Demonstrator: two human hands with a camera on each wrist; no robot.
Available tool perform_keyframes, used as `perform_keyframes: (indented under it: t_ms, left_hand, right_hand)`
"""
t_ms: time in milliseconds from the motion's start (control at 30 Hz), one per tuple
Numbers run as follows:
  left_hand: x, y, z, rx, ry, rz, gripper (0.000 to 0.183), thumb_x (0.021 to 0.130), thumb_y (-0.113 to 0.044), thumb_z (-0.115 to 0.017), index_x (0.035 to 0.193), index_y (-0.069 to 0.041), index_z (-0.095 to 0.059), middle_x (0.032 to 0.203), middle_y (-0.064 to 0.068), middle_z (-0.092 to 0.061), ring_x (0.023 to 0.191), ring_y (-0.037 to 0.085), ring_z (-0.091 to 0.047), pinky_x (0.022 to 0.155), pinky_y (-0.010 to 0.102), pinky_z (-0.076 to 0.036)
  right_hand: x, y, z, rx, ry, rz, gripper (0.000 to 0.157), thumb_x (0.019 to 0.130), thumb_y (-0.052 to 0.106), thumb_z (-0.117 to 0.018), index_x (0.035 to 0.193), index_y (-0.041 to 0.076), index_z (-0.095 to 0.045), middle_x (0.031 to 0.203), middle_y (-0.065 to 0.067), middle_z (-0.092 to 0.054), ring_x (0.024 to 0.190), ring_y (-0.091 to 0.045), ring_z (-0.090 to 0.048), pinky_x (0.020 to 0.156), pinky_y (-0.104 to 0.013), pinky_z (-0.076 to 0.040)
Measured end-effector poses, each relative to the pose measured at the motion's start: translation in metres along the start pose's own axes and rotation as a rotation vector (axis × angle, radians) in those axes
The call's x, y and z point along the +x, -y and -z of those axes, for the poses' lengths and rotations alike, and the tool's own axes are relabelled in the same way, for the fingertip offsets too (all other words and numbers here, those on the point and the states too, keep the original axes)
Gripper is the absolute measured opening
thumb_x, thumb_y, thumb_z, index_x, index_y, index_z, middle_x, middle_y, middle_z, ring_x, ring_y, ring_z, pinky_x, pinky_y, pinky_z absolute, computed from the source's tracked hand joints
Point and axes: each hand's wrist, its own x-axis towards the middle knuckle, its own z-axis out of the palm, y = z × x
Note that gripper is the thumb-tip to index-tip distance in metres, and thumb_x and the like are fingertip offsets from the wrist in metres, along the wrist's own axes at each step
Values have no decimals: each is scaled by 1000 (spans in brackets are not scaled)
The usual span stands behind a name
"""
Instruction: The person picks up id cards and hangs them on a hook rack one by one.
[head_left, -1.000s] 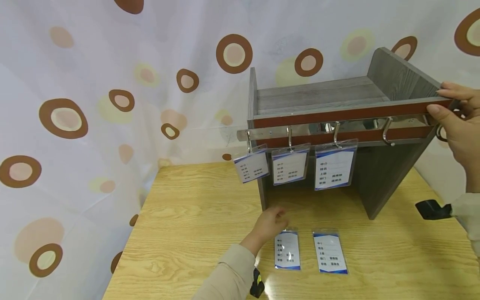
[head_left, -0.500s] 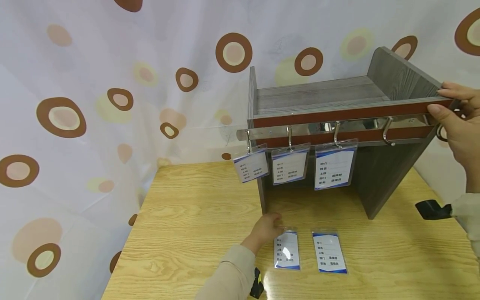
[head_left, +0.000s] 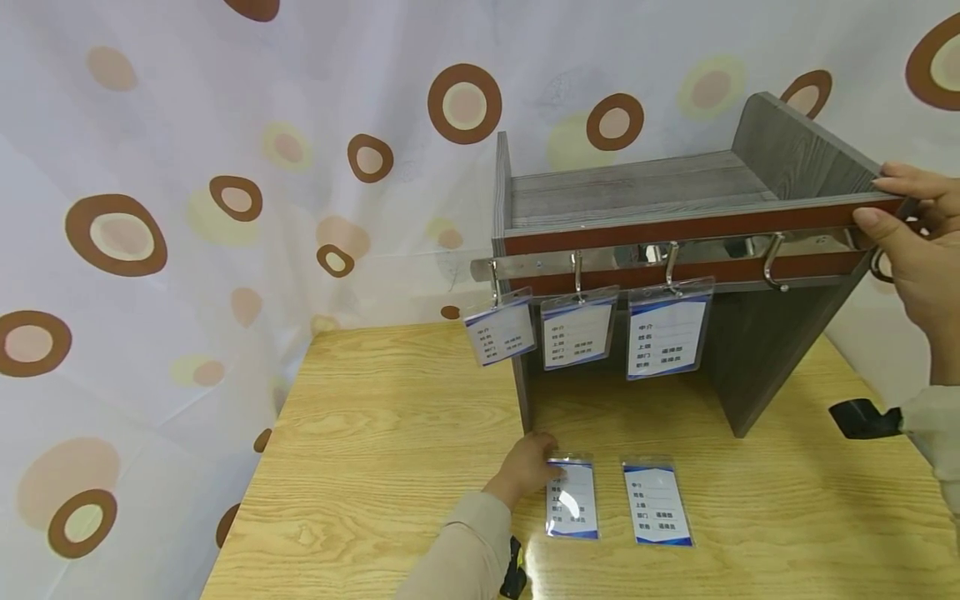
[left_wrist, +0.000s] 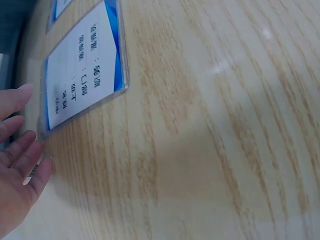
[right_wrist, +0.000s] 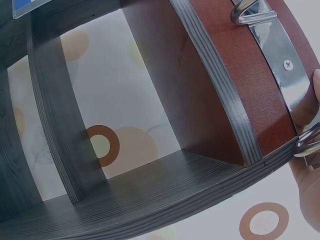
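Note:
My left hand (head_left: 523, 468) is low over the table at the top left edge of a clear-sleeved ID badge (head_left: 572, 504), which lies flat. In the left wrist view, the fingers (left_wrist: 41, 177) are spread loosely right by the edge of this badge (left_wrist: 82, 70). A second badge (head_left: 657, 507) lies to its right. My right hand (head_left: 924, 258) grips the upper right front corner of a grey wooden hook shelf (head_left: 637, 193), thumb on the front. Three badges hang from its hooks: a left one (head_left: 500, 332), a middle one (head_left: 577, 335) and a right one (head_left: 667, 337).
A bare metal hook (head_left: 774, 262) sits right of the hanging badges, and another hook (right_wrist: 309, 142) is at the corner near my right hand. The wooden table (head_left: 375, 417) extends left of the shelf. A patterned curtain (head_left: 300, 83) stands behind.
My left hand has moved slightly left and down, from above the left table badge to its top left edge. The right hand keeps its grip on the shelf corner.

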Motion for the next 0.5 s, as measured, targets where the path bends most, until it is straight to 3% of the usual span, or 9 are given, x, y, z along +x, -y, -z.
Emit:
perform_keyframes:
  t_ms: [500]
  left_hand:
    - [1,3,-5,54,4,37,43,68,-23,-72,106,-7,-58,100,7,-53,91,22,-51,77,27,-42]
  right_hand:
    - [1,0,0,19,-9,-2,29,79,-5,-54,108,-1,-56,119,-3,-48,99,-10,-47,83,-19,-36]
